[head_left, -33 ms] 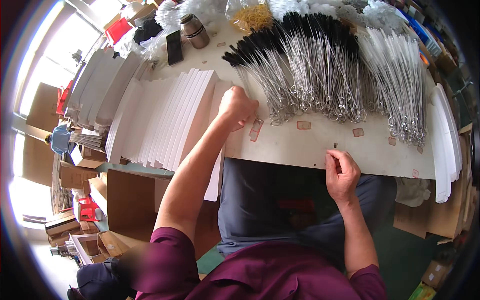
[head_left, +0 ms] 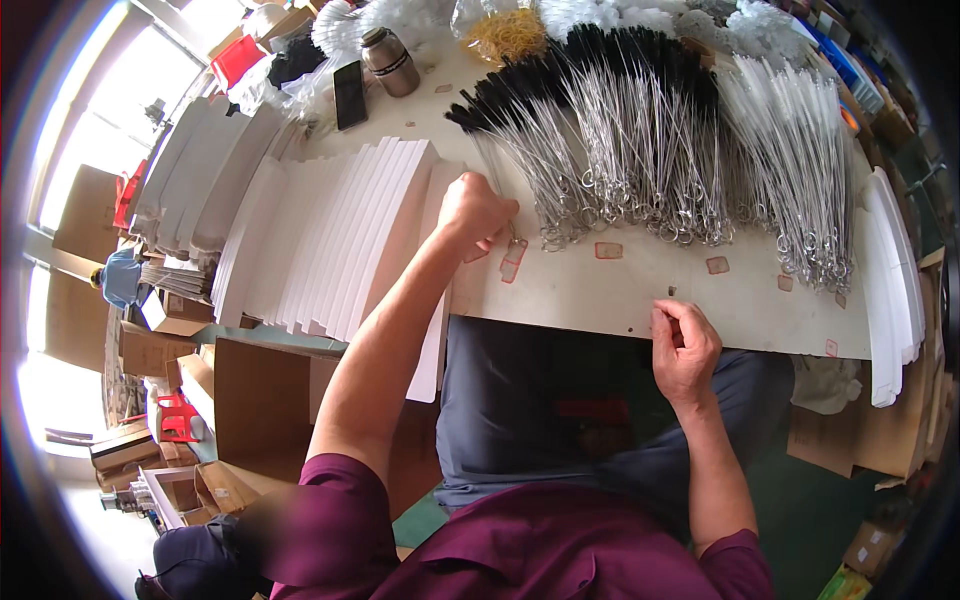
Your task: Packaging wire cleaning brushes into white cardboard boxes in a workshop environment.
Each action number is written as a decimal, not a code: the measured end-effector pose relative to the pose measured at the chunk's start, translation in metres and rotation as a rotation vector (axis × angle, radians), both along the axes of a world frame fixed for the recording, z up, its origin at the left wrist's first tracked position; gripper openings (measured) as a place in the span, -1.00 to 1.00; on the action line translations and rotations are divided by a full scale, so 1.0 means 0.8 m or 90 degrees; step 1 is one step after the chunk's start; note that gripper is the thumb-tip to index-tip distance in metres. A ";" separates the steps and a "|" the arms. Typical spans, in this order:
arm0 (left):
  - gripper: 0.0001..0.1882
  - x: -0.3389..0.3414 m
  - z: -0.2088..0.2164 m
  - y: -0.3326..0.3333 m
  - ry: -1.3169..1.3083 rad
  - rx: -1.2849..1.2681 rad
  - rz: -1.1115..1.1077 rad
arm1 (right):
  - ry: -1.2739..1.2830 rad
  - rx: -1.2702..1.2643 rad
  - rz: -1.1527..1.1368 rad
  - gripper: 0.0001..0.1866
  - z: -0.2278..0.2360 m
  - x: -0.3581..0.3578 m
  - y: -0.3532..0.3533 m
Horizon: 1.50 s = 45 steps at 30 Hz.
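My left hand [head_left: 475, 212] is closed over the table, beside the stack of long white cartons. A thin wire brush [head_left: 497, 172] runs into its fingers, and a small metal ring end shows just past them. To the right lies a broad pile of black-bristled wire brushes [head_left: 640, 130] with looped ends toward me. Next to it is a bundle of white-bristled wire brushes [head_left: 800, 170]. My right hand [head_left: 686, 350] is at the table's front edge, fingers curled and thumb against them; whether anything small is between them is hidden.
Long white cartons [head_left: 330, 230] stand in a row at the left, with more white pieces [head_left: 890, 290] at the right edge. A metal flask [head_left: 388, 62], a black phone [head_left: 350, 96] and a bag of yellow rubber bands [head_left: 505, 36] are at the back. Cardboard boxes [head_left: 262, 410] stand below left.
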<state>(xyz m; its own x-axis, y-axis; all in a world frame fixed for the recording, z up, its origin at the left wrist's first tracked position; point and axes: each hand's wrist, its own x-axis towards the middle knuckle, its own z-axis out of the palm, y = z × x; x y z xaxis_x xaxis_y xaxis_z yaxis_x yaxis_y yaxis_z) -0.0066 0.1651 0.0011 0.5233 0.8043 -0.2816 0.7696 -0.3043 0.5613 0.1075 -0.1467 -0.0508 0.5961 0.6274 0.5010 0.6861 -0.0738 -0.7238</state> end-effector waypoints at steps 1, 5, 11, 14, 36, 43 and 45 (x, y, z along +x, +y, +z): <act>-0.74 0.001 0.004 0.002 -0.025 -0.047 0.039 | -0.001 -0.008 -0.001 -0.92 0.001 0.001 0.002; -0.77 -0.007 0.003 0.019 -0.125 -0.180 0.109 | -0.012 -0.009 -0.005 -0.92 -0.003 0.002 0.007; -0.79 -0.013 -0.006 0.020 -0.408 -0.448 0.227 | -0.002 -0.008 -0.005 -0.93 -0.001 0.002 0.007; -0.80 -0.017 -0.015 0.026 -0.468 -0.527 0.235 | 0.147 -0.048 0.016 -0.93 0.005 0.003 0.007; -0.75 -0.044 0.058 0.014 -0.488 -0.422 0.132 | -0.466 -0.311 0.177 -0.42 0.012 0.027 0.273; -0.73 -0.098 0.103 -0.020 -0.620 -0.346 0.220 | -0.417 -0.330 0.179 -0.36 0.016 0.026 0.274; -0.72 -0.108 0.111 -0.030 -0.633 -0.331 0.225 | -0.415 -0.330 0.175 -0.36 0.013 0.027 0.275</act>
